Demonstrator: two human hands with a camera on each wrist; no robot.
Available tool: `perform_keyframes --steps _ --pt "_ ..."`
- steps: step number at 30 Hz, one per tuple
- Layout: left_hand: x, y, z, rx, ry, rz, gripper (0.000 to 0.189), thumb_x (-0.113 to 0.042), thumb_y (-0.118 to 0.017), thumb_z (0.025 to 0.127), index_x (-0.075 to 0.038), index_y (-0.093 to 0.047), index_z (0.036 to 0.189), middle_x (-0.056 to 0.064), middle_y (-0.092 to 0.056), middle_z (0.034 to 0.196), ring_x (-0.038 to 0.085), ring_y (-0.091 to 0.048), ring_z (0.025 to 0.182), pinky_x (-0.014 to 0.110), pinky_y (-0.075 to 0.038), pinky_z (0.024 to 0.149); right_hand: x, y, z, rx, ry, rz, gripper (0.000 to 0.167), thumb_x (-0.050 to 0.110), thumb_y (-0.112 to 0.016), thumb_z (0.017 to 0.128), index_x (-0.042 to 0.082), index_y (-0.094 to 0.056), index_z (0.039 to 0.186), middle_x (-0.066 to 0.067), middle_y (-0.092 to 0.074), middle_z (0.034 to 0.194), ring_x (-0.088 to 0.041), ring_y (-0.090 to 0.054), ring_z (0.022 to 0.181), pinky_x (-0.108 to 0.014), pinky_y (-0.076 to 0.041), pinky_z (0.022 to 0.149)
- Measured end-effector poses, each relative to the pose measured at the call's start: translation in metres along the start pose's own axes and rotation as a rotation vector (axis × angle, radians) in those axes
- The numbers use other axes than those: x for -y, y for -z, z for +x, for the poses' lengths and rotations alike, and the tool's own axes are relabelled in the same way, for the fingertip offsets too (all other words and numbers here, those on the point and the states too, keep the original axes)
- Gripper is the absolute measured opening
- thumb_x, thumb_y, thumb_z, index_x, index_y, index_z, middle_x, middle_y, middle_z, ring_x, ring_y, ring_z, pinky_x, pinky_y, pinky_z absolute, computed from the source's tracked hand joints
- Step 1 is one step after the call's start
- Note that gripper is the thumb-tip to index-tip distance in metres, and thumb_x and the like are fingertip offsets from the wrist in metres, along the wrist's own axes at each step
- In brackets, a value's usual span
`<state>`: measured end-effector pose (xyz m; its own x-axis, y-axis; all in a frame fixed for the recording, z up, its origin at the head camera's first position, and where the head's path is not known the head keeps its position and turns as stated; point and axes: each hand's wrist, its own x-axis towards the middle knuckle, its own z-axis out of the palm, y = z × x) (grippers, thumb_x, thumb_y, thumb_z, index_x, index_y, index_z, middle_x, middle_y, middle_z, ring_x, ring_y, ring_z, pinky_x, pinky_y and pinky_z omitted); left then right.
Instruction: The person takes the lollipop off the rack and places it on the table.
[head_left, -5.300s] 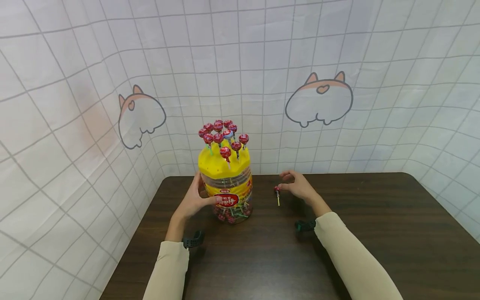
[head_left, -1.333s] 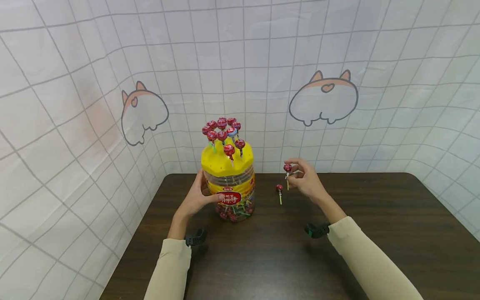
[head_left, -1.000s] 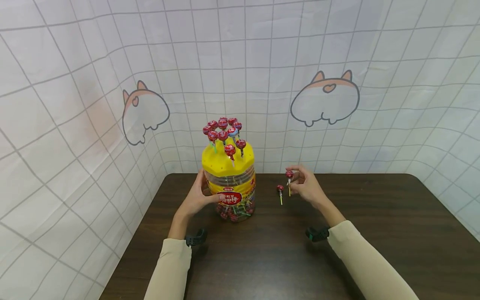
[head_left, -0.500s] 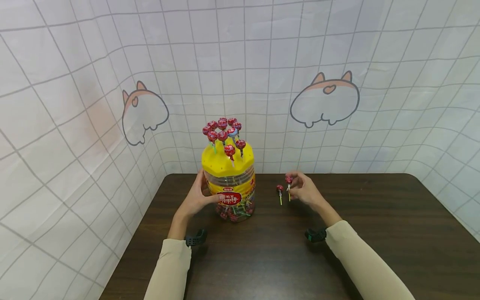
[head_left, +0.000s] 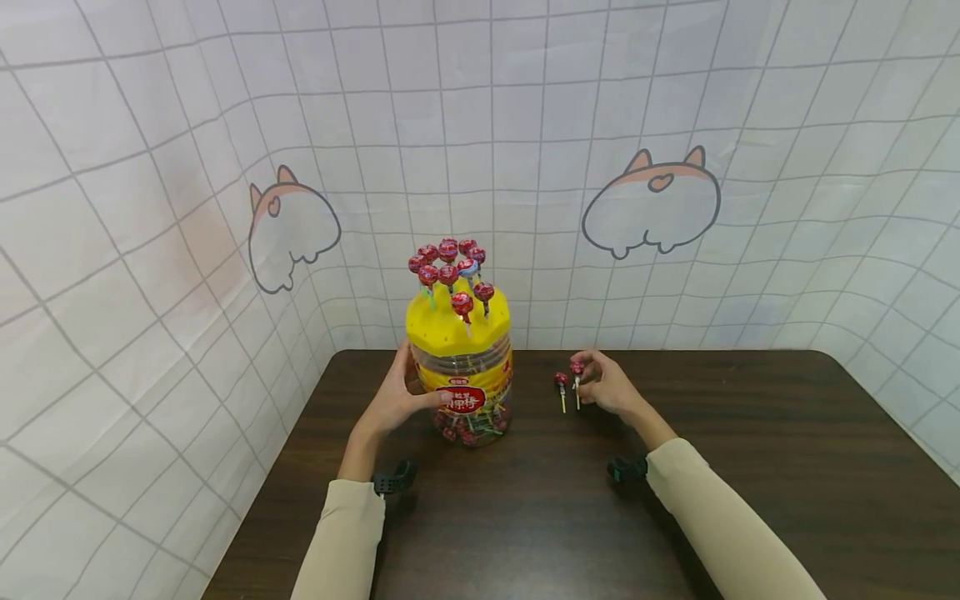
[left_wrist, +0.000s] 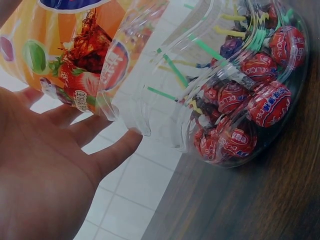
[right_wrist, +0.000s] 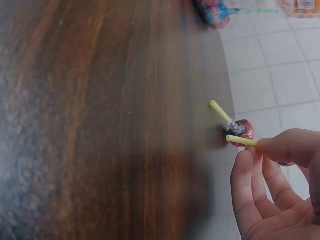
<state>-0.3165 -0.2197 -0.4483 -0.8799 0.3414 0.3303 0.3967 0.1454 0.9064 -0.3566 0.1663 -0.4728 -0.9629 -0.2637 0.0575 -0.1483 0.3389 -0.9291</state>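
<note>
A large clear jar (head_left: 476, 364) with a yellow lid (head_left: 446, 327) stands on the table at centre left. Several red-wrapped lollipops (head_left: 447, 275) stick up from the lid. My left hand (head_left: 393, 400) holds the jar's left side, thumb across the front label and fingers behind. In the left wrist view, wrapped lollipops (left_wrist: 270, 102) show through its clear base. To the right of the jar, my right hand (head_left: 609, 387) pinches a lollipop (head_left: 577, 379) with a yellow stick, low over the table. Another red lollipop (head_left: 562, 392) lies just left of it.
The dark wooden table (head_left: 555, 517) runs back to a white gridded curtain (head_left: 517, 167) with cartoon animal drawings. The curtain also lines the left and right sides.
Since the first frame, a lollipop has left the lid's right side and is in my right hand. Over the last second that hand lowers it beside the lying lollipop. My left hand stays at the jar.
</note>
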Motion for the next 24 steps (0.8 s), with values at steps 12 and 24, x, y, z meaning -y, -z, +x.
perform_keyframes --steps 12,24 --pt "-0.002 -0.001 -0.002 -0.001 0.023 0.013 0.097 -0.019 -0.082 0.086 -0.037 -0.020 0.159 0.007 -0.049 0.148 0.033 -0.054 0.132 0.059 -0.048 0.108 -0.023 -0.003 0.007 -0.018 0.016 -0.080 0.054 -0.013 -0.061 0.089 -0.002 -0.048 0.140 -0.025 -0.057 0.106 -0.026 -0.061 0.084 -0.036 -0.059 0.071" --pt "-0.002 0.000 -0.002 0.010 0.011 0.004 0.096 -0.021 -0.082 0.086 -0.036 -0.022 0.158 0.007 -0.049 0.148 0.033 -0.054 0.132 0.058 -0.049 0.107 -0.031 0.003 0.012 -0.030 0.086 -0.255 0.050 -0.008 -0.071 0.087 -0.001 -0.055 0.134 -0.021 -0.061 0.103 -0.027 -0.059 0.089 -0.034 -0.047 0.072"
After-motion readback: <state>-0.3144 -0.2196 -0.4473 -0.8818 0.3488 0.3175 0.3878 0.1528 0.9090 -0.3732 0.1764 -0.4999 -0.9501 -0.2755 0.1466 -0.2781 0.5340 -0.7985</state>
